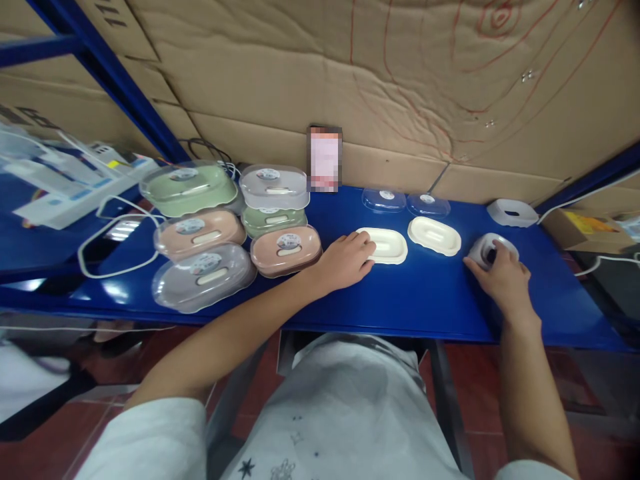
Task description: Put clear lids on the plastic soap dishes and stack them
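Head view: left hand lies spread on an empty cream tray; right hand pinches a white holder.

Beyond the hands, a glossy blue shelf runs across the view, catching bright glare at its left end. Above and behind them, flattened brown cardboard sheets with red scribbles line the back, and a blue metal upright slants at upper left. Below the hands lies a reddish tiled floor.
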A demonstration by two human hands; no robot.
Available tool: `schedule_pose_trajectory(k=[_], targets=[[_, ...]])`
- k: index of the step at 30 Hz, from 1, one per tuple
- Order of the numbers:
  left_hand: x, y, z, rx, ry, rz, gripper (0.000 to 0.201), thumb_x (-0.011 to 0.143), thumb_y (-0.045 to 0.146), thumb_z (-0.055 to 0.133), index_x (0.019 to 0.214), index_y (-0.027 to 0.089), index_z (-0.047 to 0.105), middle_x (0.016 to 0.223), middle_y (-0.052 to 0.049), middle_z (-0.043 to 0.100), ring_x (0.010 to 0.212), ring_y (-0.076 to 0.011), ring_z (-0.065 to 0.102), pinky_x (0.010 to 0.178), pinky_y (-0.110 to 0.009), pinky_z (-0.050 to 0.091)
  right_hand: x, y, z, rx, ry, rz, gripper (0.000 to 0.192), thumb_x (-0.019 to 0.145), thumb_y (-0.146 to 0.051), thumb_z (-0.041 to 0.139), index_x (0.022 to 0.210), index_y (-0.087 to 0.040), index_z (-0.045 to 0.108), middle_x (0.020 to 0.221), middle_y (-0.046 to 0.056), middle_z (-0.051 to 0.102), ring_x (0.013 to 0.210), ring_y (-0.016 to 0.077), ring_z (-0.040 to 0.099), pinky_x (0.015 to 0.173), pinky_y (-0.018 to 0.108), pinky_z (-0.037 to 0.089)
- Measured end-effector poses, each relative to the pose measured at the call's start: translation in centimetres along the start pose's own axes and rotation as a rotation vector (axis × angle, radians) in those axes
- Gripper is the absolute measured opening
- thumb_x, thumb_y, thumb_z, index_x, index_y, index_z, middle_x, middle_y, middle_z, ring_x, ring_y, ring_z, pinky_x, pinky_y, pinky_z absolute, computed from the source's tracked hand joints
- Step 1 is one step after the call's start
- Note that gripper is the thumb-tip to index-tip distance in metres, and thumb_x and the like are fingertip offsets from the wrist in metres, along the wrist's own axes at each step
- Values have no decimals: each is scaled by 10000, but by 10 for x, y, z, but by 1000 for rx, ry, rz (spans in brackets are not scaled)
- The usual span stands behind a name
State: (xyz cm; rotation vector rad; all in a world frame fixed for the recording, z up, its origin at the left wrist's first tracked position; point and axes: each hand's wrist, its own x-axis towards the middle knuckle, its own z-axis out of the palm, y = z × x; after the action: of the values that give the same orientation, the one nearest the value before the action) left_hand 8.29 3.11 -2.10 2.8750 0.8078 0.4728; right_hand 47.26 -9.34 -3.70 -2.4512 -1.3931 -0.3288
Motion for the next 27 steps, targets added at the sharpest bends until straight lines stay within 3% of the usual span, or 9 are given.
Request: schedule_pose_trajectory(k=[3, 6, 8, 10, 12, 14, 20, 24, 27], targets=[[0, 0, 1, -54, -7, 27, 121, 1040, 229, 558, 1065, 160, 653, 1247, -145, 652, 1152, -292, 648, 988, -437, 550, -12, 5, -9, 10, 84, 41, 607, 984, -547, 519, 1423, -152, 659, 1111, 256, 782, 1122, 474, 737, 1080, 757, 436], [-2, -1, 0, -115, -20, 74, 80, 1013, 234, 629, 1072, 186, 652, 1332, -124, 631, 1206, -273, 657, 1003, -409, 577, -33, -11, -24, 86, 180, -57, 539, 1031, -505, 470, 1459, -223, 635, 1279, 226, 765, 1209, 444, 726, 1196, 735, 366], [-3, -1, -1, -178, 20, 84, 260, 977, 203, 680, 1232, 203, 629, 1535, -149, 515, 1386, -305, 584, 1074, -437, 574, -48, -32, -31, 172, 156, -230, 438, 1050, -477, 509, 1441, -325, 634, 1398, 134, 740, 1298, 379, 701, 1272, 653, 334], [-4, -1, -3, -266, 85, 80, 580, 925, 158, 737, 1459, 231, 521, 1711, -179, 305, 1570, -355, 416, 1186, -511, 523, -60, -56, -34, 306, 100, -463, 350, 1060, -400, 556, 1398, -382, 647, 1411, 60, 743, 1317, 326, 697, 1260, 600, 382], [-3, -1, -5, -332, 129, 97, 828, 888, 138, 786, 1602, 270, 390, 1780, -185, 169, 1653, -378, 281, 1278, -575, 431, -66, -79, -32, 428, 36, -682, 365, 1068, -299, 569, 1419, -373, 636, 1393, 45, 754, 1300, 297, 705, 1208, 566, 442], [-3, -3, -6, -319, 129, 136, 912, 883, 150, 813, 1652, 292, 344, 1804, -180, 139, 1678, -381, 226, 1319, -605, 361, -67, -98, -28, 470, -6, -808, 415, 1075, -234, 557, 1470, -348, 608, 1384, 52, 758, 1298, 286, 702, 1181, 550, 456], [-2, -11, 1, -127, 38, 164, 578, 1008, 335, 750, 1538, 207, 560, 1787, -192, 288, 1666, -371, 286, 1323, -577, 330, -64, -128, -22, 447, -120, -966, 463, 1095, -182, 524, 1536, -314, 565, 1447, 59, 727, 1338, 262, 680, 1210, 543, 417], [-3, -13, 2, -79, 3, 132, 511, 1038, 370, 715, 1501, 181, 609, 1770, -211, 323, 1656, -361, 318, 1299, -534, 378, -53, -135, -24, 414, -181, -1002, 420, 1112, -231, 522, 1519, -316, 584, 1454, 68, 722, 1353, 269, 676, 1204, 567, 442], [-1, -12, 1, -50, 9, 111, 450, 1068, 343, 665, 1483, 173, 630, 1761, -221, 336, 1656, -376, 312, 1292, -546, 384, -38, -135, -18, 425, -207, -987, 425, 1109, -317, 552, 1534, -313, 582, 1596, 98, 608, 1496, 300, 564, 1230, 590, 458]])
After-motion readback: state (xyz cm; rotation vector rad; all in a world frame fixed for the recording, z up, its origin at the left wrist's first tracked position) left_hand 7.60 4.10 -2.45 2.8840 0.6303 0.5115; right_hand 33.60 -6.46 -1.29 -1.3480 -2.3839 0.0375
